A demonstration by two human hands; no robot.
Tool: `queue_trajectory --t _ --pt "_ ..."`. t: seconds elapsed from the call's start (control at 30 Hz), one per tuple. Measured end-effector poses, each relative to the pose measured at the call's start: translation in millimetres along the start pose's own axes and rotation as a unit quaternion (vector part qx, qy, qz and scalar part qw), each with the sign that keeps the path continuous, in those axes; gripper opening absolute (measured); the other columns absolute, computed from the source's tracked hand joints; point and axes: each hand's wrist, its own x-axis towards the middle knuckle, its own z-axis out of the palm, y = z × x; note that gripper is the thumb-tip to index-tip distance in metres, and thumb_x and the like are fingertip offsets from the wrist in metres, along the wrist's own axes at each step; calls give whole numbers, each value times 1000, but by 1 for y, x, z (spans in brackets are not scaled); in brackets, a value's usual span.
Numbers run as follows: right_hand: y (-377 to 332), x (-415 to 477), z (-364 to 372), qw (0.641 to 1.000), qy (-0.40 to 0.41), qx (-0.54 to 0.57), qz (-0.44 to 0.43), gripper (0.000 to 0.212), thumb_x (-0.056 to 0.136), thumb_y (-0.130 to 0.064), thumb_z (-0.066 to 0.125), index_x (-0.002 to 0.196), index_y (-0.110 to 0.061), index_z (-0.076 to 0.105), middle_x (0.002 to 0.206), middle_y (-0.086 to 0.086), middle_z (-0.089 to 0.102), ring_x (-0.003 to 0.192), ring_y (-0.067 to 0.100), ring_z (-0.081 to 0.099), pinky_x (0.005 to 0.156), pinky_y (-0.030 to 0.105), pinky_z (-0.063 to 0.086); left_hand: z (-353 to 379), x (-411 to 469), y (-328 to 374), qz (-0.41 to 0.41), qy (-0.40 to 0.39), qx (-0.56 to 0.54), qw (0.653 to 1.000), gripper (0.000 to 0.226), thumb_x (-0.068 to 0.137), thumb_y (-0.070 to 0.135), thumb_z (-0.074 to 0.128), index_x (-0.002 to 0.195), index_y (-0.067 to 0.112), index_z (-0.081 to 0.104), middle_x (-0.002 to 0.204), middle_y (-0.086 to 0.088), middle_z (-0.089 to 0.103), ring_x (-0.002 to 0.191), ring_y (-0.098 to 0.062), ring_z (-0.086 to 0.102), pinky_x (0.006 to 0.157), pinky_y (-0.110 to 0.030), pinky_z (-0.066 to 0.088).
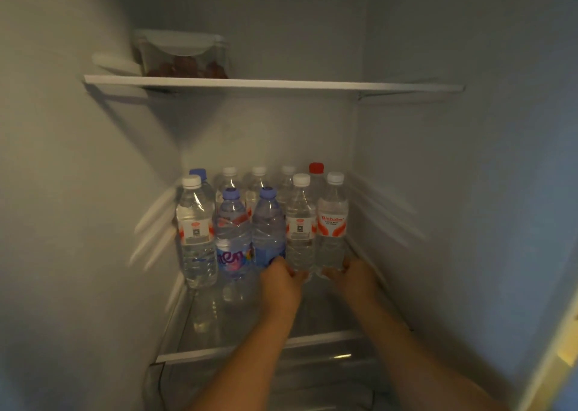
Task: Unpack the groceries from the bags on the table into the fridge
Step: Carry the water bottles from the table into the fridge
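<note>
Reaching into the fridge point(93, 191), both bare arms stretch over the front rim of the glass shelf point(219, 352) to the bottles that stand on it. The left hand point(280, 281) has its fingers curled round the foot of the white-capped bottle point(301, 223), low down where the bottle meets the glass shelf. The right hand point(355, 274) curls in the same way round the foot of the Wahaha bottle point(332, 220), which stands upright at the right end of the glass shelf, touching the white-capped bottle. The picture is blurred, so how firm either hold is cannot be told.

Further along the glass shelf toward its left end, in the same front row, stand two blue-capped bottles point(233, 232) with blue labels and then a clear bottle point(195, 229) with a white cap. A back row of bottles point(258, 185) fills the rear of the glass shelf, among them a red-capped bottle point(316, 168) at the right.

High above the glass shelf, an upper shelf point(269, 83) carries a lidded clear container point(183, 55) with dark round food inside. A clear drawer point(312, 376) lies under the glass shelf.
</note>
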Motion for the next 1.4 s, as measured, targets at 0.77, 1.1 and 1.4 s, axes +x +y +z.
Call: queue_trajectory --t 0.77,1.1,1.4 --pt "-11 -20 -3 992 -66 36 -99 20 92 -32 62 111 -35 68 112 -12 71 105 6 66 95 41 54 -24 -16 -3 36 -77 -3 996 16 88 22 73 76 22 62 76 5 67 75 -11 64 66 -22 47" --pt "14 -154 23 931 129 -297 -169 56 87 -47 48 128 -13 64 140 13 57 125 37 56 107 50 35 -65 -98 -56 229 127 305 916 27 88 41 58 102 21 70 122 -6 65 122 -34 53 103 -53 42" --pt "59 -232 11 944 -26 -309 -114 80 92 -69 19 158 -30 -3 167 -1 -7 154 28 4 120 57 11 -78 -204 -105 123 -5 377 918 72 92 67 21 158 39 15 168 4 -2 155 -28 2 122 -54 9"
